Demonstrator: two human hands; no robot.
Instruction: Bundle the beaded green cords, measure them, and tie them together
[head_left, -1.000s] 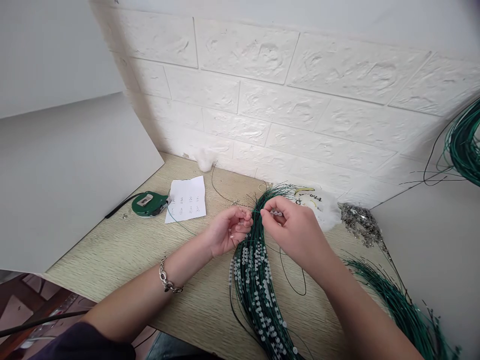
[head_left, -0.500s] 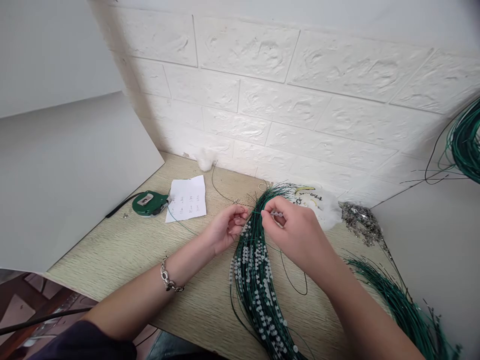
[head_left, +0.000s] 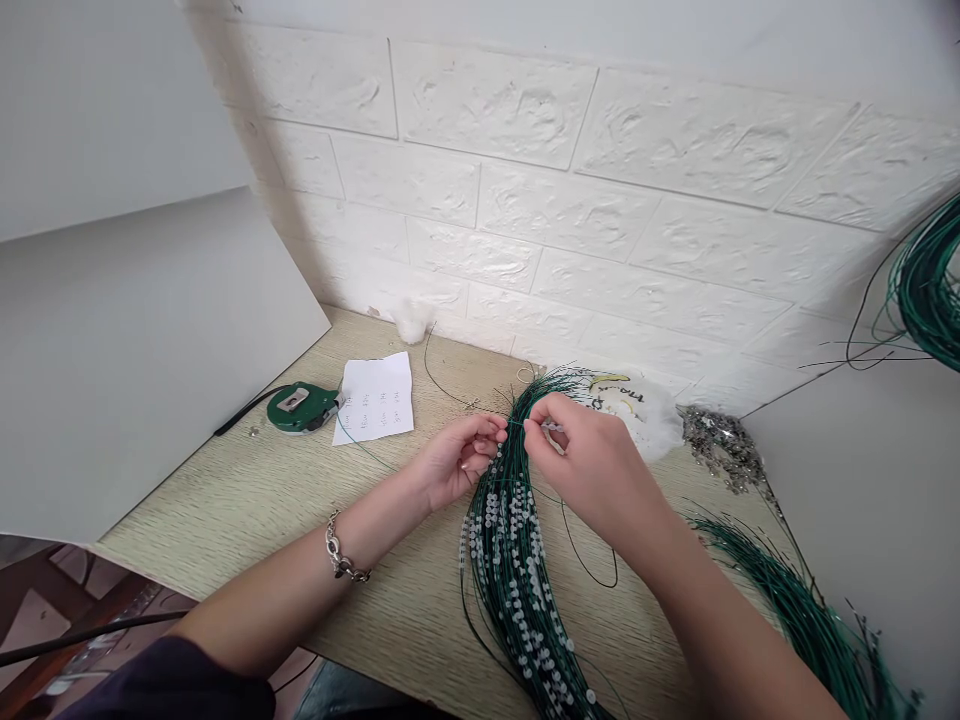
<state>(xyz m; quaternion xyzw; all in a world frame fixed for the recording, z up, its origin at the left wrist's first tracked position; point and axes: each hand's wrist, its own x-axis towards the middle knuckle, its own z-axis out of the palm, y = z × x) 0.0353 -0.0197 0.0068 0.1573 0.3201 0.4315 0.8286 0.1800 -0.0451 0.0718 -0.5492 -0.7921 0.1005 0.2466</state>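
A long bundle of green wires point(head_left: 517, 560) strung with small translucent white beads lies on the table, running from the back toward the front edge. My left hand point(head_left: 466, 455) is at the bundle's left side, thumb and fingertips pinched on a thin green wire. That wire crosses over the upper part of the bundle to my right hand point(head_left: 589, 455). On the right side, my right thumb and index finger are pinched on it too. A few whitish beads point(head_left: 553, 428) show within the curl of my right fingers.
A green tape measure point(head_left: 301, 407) and a handwritten paper slip point(head_left: 375, 400) lie left. Behind my right hand is a white plastic bag point(head_left: 645, 415), beside a clump of clear beads point(head_left: 724, 450). More green wires point(head_left: 795, 590) lie right; a coil point(head_left: 930, 285) hangs above.
My left hand has shifted slightly right, its fingertips closer to the bundle and my right hand. My right hand stays nearly in place, still pinched.
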